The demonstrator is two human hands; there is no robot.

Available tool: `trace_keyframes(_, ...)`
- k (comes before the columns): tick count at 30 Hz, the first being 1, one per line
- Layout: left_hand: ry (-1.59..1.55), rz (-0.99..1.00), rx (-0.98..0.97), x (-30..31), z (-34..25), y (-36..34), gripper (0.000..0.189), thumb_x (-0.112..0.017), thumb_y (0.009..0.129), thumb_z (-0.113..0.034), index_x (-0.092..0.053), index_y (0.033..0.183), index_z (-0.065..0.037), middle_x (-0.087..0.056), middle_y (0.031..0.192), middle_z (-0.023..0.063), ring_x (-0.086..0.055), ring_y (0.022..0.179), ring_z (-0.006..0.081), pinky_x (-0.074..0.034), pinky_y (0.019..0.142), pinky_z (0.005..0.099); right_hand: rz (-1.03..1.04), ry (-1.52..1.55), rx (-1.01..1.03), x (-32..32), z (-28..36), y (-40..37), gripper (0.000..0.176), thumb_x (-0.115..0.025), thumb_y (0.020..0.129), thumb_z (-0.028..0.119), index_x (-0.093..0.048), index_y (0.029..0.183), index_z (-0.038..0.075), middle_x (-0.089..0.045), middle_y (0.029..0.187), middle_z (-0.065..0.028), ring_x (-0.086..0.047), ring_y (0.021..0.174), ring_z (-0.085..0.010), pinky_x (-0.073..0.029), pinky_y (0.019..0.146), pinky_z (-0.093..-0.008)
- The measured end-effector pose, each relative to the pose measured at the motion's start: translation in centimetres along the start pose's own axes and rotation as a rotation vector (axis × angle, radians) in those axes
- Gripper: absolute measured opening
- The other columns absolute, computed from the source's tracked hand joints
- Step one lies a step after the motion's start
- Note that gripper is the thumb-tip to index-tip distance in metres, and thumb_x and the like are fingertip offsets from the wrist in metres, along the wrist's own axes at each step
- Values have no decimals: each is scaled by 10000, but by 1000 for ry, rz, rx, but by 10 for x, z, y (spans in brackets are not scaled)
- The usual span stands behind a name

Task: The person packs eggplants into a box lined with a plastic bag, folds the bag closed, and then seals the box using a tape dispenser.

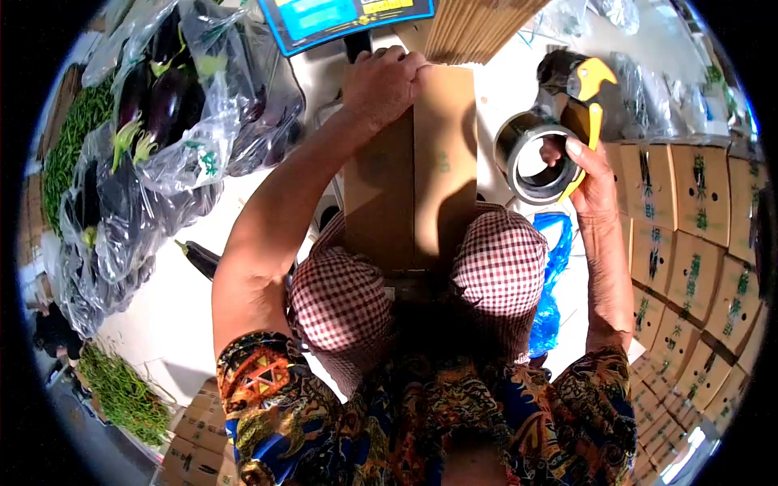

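A closed brown cardboard box stands between my knees, its two top flaps meeting along a middle seam. My left hand lies over the far edge of the box with its fingers curled down. Right of the box, my right hand holds a tape dispenser with yellow parts. The thumb presses on the side of its dark-rimmed tape roll, and a fingertip shows through the ring. The dispenser is apart from the box top.
Clear plastic bags of eggplants crowd the left, with a loose eggplant on the floor. Green peppers lie beyond. Stacked printed cartons line the right. A blue plastic bag lies by my knee. Flattened cardboard stands ahead.
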State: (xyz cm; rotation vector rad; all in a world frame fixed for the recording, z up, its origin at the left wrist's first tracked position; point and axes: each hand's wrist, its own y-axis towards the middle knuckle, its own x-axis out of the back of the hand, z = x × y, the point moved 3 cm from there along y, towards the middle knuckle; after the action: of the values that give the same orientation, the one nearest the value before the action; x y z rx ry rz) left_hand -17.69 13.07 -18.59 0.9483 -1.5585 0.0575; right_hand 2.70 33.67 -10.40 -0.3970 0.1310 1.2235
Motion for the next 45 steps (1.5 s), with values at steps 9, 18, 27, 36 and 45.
trace_keyframes(9,-39,-111,-81,6,-3,-1,161,-614,829,-315,-640,831,-156,-606,765,33,-629,763,226,-468,721,387,82,-733,181,-101,47,-8,627,-766,678,168,-479,1212,6,-587,1099,-76,-562,1020,-169,-434,910,-293)
trace_keyframes(18,-613,-207,-108,6,28,-12,332,-574,829,-250,-586,1115,-81,-594,1127,83,-560,1075,216,-453,909,331,411,-1082,259,-129,-22,34,596,-750,740,279,-418,1187,69,-640,941,-199,-637,892,-385,-508,775,-427)
trace_keyframes(27,-1549,1,969,110,8,-87,388,-501,937,-434,-633,993,-73,-615,817,1,-557,726,91,-428,660,238,428,-1154,272,-143,-17,20,607,-749,754,261,-407,1216,64,-632,954,-204,-637,885,-405,-517,762,-447)
trace_keyframes(36,-1252,14,636,106,6,-100,208,-486,961,-235,-598,996,-64,-575,753,-14,-485,607,58,-401,556,205,511,-1359,279,-163,-13,16,523,-715,783,206,-396,1156,25,-621,954,-256,-639,876,-424,-543,763,-466)
trace_keyframes(45,-1244,-2,775,75,15,-125,177,-497,946,-173,-582,920,-19,-599,736,42,-578,639,97,-446,561,237,572,-1506,252,-177,-13,23,465,-704,780,187,-402,1085,10,-640,814,-229,-661,737,-397,-558,703,-447)
